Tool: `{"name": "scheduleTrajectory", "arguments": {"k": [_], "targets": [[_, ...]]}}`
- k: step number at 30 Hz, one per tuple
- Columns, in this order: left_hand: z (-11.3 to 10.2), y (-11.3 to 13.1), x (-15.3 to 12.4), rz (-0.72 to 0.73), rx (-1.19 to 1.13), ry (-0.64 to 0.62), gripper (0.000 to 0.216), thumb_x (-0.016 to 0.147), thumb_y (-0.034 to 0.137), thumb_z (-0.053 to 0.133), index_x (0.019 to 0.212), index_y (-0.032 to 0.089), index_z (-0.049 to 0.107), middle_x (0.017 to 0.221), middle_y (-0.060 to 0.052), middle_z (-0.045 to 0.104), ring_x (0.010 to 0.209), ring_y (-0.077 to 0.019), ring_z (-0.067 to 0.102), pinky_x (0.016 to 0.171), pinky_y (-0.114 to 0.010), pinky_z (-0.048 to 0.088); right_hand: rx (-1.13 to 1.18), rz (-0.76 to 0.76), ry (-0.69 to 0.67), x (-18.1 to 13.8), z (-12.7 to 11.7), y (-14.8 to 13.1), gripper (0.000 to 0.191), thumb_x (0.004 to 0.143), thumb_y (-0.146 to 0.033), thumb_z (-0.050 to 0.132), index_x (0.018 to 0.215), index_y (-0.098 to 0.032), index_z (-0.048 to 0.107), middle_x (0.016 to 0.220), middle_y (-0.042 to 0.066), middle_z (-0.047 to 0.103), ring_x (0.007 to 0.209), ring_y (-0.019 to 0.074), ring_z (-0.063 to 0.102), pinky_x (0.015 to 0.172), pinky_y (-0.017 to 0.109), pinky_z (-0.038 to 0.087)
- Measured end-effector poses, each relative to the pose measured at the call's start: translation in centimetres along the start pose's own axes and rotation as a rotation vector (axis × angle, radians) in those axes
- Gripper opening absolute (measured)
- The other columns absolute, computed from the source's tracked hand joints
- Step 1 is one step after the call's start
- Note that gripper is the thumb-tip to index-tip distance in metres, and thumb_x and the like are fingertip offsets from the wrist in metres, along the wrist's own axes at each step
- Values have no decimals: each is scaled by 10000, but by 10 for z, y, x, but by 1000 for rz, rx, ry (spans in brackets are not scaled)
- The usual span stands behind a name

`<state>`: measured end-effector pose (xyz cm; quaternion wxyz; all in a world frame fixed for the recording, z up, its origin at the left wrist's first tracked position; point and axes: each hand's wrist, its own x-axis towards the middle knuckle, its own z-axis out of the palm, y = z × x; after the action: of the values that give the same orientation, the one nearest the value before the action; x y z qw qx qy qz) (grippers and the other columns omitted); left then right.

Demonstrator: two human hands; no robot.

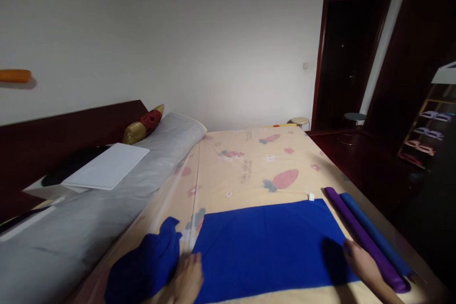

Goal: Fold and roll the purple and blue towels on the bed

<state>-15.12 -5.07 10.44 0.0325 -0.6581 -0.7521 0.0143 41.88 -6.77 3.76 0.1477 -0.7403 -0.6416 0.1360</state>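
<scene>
Blue cloth [272, 247] lies flat on the bed [233, 187] before me.
My left hand [188, 278] is at its left edge, my right hand [359, 260] at its right, both curled; cannot tell whether either grips. Crumpled fabric [146, 266] beside my left, purple roll [366, 240] beside my right.

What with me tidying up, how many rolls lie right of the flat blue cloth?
2: a purple roll nearer the flat blue cloth, and a blue roll just to its right. I see no others there.
</scene>
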Motion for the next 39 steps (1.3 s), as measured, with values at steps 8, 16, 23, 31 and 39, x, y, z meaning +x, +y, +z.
{"name": "scheduleTrajectory", "arguments": {"k": [8,16,23,31,39], "targets": [[66,203,9,392,-212,142,596,900,112,276,1483,226,238,1558,-6,288,1433,-174,261,1154,-410,325,90,-332,-88,15,96,-189,521,955,-320,232,1452,-234,362,1535,11,319,1426,181,267,1156,385,280],[129,215,0,378,-175,188,557,942,217,281,1478,288,148,1555,13,283,1419,-192,302,1155,-481,324,100,-369,-105,6,136,-201,499,991,-429,168,1474,-306,198,1556,-27,186,1451,204,165,1196,484,188],[129,217,1,385,-207,189,579,935,197,289,1476,292,107,1559,9,275,1421,-201,302,1156,-494,310,75,-357,-124,7,137,-205,493,992,-417,167,1474,-313,180,1559,-34,168,1453,203,159,1196,480,192],[114,217,-1,341,-245,178,553,963,255,282,1472,304,72,1551,39,286,1416,-177,308,1161,-439,310,-30,-268,14,27,111,-119,584,956,-575,248,1466,-290,270,1555,17,237,1444,223,215,1176,485,228],[103,221,-2,335,-264,132,524,978,296,235,1470,289,58,1553,14,269,1420,-207,303,1145,-482,322,-182,-96,189,29,86,-11,666,928,-607,282,1475,-227,286,1549,65,279,1436,252,237,1166,520,229]]}}
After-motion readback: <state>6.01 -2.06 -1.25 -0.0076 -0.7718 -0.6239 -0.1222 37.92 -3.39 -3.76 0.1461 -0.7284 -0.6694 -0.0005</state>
